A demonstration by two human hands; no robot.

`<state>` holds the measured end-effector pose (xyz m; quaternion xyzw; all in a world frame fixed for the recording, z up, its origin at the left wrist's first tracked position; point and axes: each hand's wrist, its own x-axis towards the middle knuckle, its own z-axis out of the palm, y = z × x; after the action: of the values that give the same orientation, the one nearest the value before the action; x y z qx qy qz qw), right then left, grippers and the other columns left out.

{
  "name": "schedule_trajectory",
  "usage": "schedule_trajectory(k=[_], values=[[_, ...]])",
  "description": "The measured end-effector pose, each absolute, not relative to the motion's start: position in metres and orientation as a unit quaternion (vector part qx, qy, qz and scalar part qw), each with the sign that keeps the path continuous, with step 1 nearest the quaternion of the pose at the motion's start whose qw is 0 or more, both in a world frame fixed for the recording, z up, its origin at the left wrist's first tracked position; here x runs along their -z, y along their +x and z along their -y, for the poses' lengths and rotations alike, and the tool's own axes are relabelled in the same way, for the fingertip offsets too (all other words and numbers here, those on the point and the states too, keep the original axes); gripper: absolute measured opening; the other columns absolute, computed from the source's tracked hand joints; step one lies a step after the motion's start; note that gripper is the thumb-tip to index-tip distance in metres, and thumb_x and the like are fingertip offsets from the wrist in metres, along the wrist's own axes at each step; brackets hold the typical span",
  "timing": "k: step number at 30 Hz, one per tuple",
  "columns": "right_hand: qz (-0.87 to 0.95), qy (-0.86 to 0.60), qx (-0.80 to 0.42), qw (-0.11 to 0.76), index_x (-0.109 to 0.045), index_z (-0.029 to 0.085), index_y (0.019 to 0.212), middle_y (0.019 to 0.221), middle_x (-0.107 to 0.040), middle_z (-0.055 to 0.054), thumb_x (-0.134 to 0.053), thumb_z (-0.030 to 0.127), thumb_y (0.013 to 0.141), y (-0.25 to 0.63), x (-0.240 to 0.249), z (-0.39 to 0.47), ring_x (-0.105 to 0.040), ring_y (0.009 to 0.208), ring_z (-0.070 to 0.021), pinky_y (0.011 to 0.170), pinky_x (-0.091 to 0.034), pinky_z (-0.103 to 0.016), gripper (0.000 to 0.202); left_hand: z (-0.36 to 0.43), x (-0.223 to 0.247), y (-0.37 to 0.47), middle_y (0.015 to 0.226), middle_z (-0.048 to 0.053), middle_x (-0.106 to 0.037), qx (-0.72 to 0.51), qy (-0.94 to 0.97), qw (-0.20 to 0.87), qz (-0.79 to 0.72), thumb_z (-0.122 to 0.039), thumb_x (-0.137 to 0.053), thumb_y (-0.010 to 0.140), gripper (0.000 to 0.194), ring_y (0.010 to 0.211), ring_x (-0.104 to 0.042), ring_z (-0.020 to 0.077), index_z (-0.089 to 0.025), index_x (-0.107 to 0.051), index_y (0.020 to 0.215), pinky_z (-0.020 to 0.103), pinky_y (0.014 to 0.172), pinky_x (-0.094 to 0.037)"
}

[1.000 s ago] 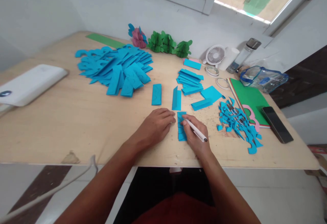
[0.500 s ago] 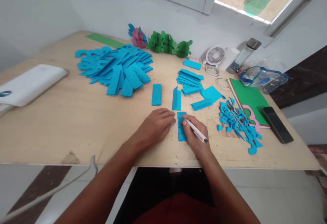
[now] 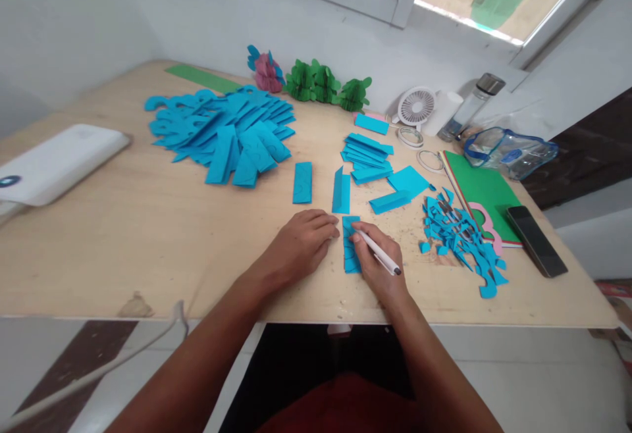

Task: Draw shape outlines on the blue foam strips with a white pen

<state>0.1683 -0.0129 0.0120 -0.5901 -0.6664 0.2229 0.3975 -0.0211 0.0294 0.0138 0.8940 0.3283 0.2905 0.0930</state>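
A white pen (image 3: 379, 251) is gripped in my right hand (image 3: 382, 262), its tip end down at the folded blue paper strip (image 3: 351, 263) in front of me. Curved dark lines are drawn on that strip, and my fingers cover part of its right side. My left hand (image 3: 309, 239) lies on the table just left of the strip, fingers loosely bent and holding nothing visible. Beyond the hands stand a partly opened folded blue piece (image 3: 341, 191) and, to its left, a flat blue strip (image 3: 303, 183) with a drawn curve.
A large heap of blue folded pieces (image 3: 222, 130) covers the back left. Blue scraps (image 3: 457, 232) lie at right, near a phone (image 3: 537, 241) and green paper (image 3: 486, 183). More blue strips (image 3: 366, 153), a small fan (image 3: 416, 106) and a bottle (image 3: 471, 109) are behind. A white device (image 3: 64, 160) sits left.
Almost nothing differs. My right hand and the pen stay at the strip, with at most a tiny shift; my left hand has not moved.
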Motion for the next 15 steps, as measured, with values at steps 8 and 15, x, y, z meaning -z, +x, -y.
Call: schedule_trajectory(k=[8,15], values=[[0.666,-0.588,-0.223,0.402,-0.070,0.024,0.105,0.098,-0.077,-0.004,-0.054,0.030,0.091,0.1686,-0.0108,0.0125,-0.072,0.090,-0.0230,0.075,-0.054,-0.033,0.022,-0.0294,-0.0135,-0.0205,0.108,0.010,-0.072,-0.287,0.894,0.100,-0.329,-0.010,-0.042,0.090,0.025,0.107,-0.063,0.0234,-0.017,-0.066,0.094,0.043,0.095,-0.052],[0.665,-0.589,-0.224,0.400,-0.070,0.025,0.105,0.097,-0.077,-0.004,-0.054,0.030,0.091,0.1684,-0.0113,0.0123,-0.073,0.088,-0.0226,0.074,-0.054,-0.033,0.022,-0.0288,-0.0147,-0.0205,0.107,0.010,-0.072,-0.288,0.893,0.102,-0.331,-0.010,-0.041,0.091,0.026,0.106,-0.063,0.0232,-0.017,-0.066,0.094,0.043,0.094,-0.053]])
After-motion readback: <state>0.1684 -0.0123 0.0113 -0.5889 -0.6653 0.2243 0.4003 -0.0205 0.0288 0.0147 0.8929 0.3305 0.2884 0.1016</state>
